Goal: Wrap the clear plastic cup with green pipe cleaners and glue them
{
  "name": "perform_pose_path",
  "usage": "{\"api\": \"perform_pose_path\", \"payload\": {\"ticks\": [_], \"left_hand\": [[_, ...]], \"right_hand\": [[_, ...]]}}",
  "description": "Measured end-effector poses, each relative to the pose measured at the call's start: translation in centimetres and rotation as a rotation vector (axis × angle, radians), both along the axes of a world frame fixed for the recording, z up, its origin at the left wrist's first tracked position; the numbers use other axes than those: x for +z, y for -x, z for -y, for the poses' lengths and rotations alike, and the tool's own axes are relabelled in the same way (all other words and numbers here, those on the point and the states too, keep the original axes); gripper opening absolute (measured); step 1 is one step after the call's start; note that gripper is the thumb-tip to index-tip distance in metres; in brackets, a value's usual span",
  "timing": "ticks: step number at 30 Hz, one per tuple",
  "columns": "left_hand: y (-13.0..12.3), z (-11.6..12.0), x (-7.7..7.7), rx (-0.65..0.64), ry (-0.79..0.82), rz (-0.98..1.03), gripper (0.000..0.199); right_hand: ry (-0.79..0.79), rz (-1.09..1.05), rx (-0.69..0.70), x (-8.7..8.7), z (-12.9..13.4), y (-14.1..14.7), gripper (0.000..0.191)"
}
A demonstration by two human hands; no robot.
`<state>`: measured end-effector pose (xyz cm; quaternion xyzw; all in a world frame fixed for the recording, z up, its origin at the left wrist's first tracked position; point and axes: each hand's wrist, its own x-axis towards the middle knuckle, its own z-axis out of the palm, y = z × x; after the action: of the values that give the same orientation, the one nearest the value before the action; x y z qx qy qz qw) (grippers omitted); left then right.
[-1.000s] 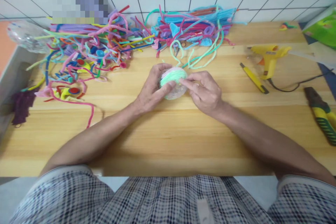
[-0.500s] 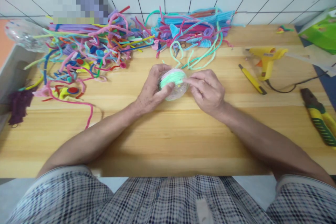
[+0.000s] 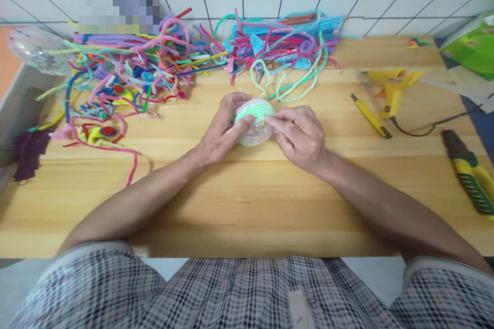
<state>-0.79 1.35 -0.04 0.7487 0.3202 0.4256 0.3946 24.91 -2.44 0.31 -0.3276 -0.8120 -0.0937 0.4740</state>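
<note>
A clear round ball [image 3: 256, 136], partly covered by pale green and light pink fuzzy strands, is held above the middle of the wooden table [image 3: 247, 205]. My left hand [image 3: 222, 131] wraps round its left side, with the thumb pressed on the green strands. On the ball's right side, my right hand [image 3: 303, 136] has its thumb and forefinger pinched together at the green strands; what lies between the fingertips is too small to make out. Loose pale green stems [image 3: 299, 87] lie just behind the ball.
Colourful fuzzy stems [image 3: 154, 61] are heaped at the back left, with blue and pink bundles [image 3: 278, 36] at the back centre. At the right lie a yellow glue gun [image 3: 393, 87], a yellow cutter [image 3: 370, 115] and pliers [image 3: 466, 172]. A clear ball [image 3: 38, 51] is at far left.
My right hand has moved slightly left, its fingertips further over the ball. My left thumb has shifted up a little onto the green strands.
</note>
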Motion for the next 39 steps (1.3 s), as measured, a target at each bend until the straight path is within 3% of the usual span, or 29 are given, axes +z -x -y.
{"api": "perform_pose_path", "payload": {"ticks": [3,11,18,23,32,39], "left_hand": [[-0.1,0.1,0.5,-0.024,0.05,0.025,0.052],[-0.2,0.3,2.5,-0.069,0.129,-0.045,0.069],[-0.2,-0.1,1.7,-0.032,0.075,-0.037,0.06],[0.0,-0.1,2.0,-0.022,0.072,-0.038,0.064],[0.1,0.0,1.8,-0.039,0.073,-0.045,0.057],[0.1,-0.2,1.3,0.02,0.041,-0.042,0.064]], "right_hand": [[0.0,-0.001,0.002,0.0,0.1,0.0,0.045],[0.209,-0.008,0.024,-0.1,0.4,-0.7,0.042],[0.068,0.046,0.015,-0.1,0.5,-0.3,0.051],[-0.023,0.044,0.023,-0.1,0.5,-0.1,0.052],[0.045,0.02,0.007,-0.1,0.6,0.0,0.046],[0.167,-0.039,-0.019,0.1,0.3,-0.6,0.04]]}}
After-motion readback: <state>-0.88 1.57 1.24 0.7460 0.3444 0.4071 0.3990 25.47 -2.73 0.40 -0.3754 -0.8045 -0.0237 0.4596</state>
